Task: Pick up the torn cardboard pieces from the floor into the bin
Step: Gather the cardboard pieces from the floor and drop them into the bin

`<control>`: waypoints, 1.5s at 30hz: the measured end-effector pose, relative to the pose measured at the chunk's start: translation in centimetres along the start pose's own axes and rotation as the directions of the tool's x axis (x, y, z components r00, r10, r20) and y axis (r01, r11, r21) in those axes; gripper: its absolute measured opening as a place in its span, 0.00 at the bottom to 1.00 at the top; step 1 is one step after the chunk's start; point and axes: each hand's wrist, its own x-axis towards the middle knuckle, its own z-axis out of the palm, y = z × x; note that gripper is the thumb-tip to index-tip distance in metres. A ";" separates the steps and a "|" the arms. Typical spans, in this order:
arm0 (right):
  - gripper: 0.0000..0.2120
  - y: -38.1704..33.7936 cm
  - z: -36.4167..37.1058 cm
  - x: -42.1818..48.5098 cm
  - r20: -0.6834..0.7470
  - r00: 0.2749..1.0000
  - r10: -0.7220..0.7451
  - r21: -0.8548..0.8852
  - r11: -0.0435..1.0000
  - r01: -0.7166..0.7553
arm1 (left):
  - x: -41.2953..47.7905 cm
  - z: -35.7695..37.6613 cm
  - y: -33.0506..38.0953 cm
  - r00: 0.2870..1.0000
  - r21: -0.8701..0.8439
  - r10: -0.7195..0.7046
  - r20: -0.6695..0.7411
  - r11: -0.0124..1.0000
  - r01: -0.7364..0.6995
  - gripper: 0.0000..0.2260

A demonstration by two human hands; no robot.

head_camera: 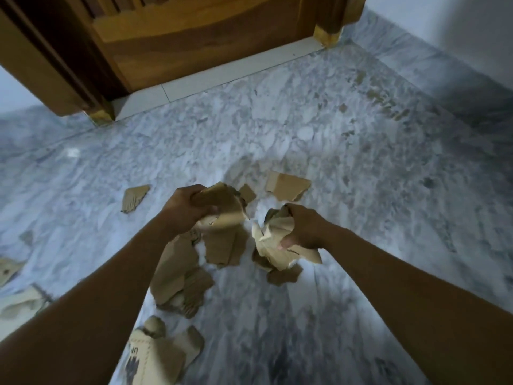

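My left hand point(185, 208) grips a bunch of torn brown cardboard pieces point(222, 234) that hang down from it above the floor. My right hand point(302, 229) grips a crumpled, paler wad of cardboard point(273, 245). More torn pieces lie on the marble floor: one point(287, 185) just beyond my hands, a small one point(134, 197) to the left, a pile point(180, 284) under my left forearm, and a printed piece point(158, 357) near the bottom edge. No bin is in view.
A wooden door point(194, 37) in its frame closes the far side, with a pale threshold strip point(222, 76) below it. A white wall point(458, 20) runs along the right. Further cardboard scraps point(16, 298) lie at the left edge of the floor.
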 end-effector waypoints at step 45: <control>0.44 0.8 -2.9 10.1 -0.325 0.918 0.227 -0.117 0.954 -0.277 | 8.1 8.2 -0.2 0.973 0.428 -0.118 0.200 0.903 0.021 0.39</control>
